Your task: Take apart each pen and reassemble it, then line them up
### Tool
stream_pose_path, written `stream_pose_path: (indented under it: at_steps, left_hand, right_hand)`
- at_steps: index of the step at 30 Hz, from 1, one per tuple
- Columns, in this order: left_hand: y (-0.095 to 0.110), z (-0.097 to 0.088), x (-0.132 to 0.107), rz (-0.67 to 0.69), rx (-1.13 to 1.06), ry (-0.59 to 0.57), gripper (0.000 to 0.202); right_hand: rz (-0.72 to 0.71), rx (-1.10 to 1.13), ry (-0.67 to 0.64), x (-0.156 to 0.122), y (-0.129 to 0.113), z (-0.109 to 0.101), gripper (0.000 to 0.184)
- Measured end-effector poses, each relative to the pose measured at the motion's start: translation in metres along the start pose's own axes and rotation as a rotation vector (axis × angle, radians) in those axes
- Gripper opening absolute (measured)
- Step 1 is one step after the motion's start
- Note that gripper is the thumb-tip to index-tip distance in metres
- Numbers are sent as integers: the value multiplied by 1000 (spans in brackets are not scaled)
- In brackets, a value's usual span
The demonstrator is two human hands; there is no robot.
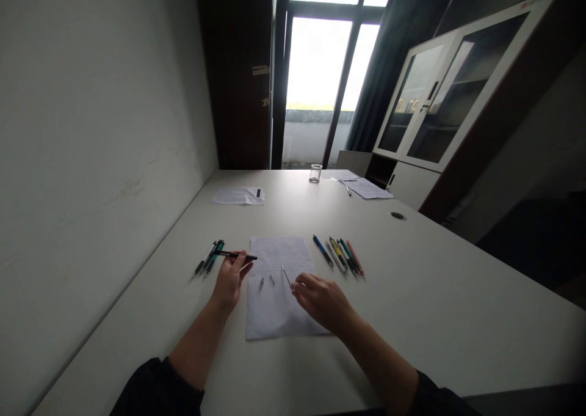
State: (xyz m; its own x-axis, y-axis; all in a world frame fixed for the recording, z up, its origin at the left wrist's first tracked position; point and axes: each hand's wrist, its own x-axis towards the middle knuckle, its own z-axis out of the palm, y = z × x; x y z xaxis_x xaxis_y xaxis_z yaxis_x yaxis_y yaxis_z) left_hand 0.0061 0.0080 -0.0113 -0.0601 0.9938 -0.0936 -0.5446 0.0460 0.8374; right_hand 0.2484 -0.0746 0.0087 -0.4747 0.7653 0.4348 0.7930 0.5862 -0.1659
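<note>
My left hand is closed round a black pen, held level just above the left edge of a written sheet of paper. My right hand rests on the sheet with fingers curled, its fingertips at the lower end of a thin pen refill. Two small pen parts lie on the sheet between my hands. Whether the right fingers pinch the refill I cannot make out.
Several pens lie in a group left of the sheet and several coloured pens in a row to its right. Farther back on the white table stand a glass and other papers. A wall runs along the left.
</note>
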Motion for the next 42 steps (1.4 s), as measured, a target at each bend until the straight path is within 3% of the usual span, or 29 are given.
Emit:
stream_pose_path:
  at_steps: [5,9,18,27,33,42]
  left_hand:
    - [0,0,0,-9,-15,-2,28]
    - [-2,0,-1,-32,-11,-35,29]
    - [3,19,-23,-120,125,-332,27]
    - [0,32,-33,-55,329,-447,25]
    - [-12,38,-32,1,427,-432,22]
    - [-8,39,-30,250,675,-350,18]
  right_hand:
    - [-17,5,-38,-1,9,1,17]
    - [74,61,-4,-1,12,4,14]
    - [241,355,133,9,4,12,17]
    - [260,469,134,20,0,21,10]
    - [299,499,135,19,10,25,9]
    - [298,467,119,16,19,27,8]
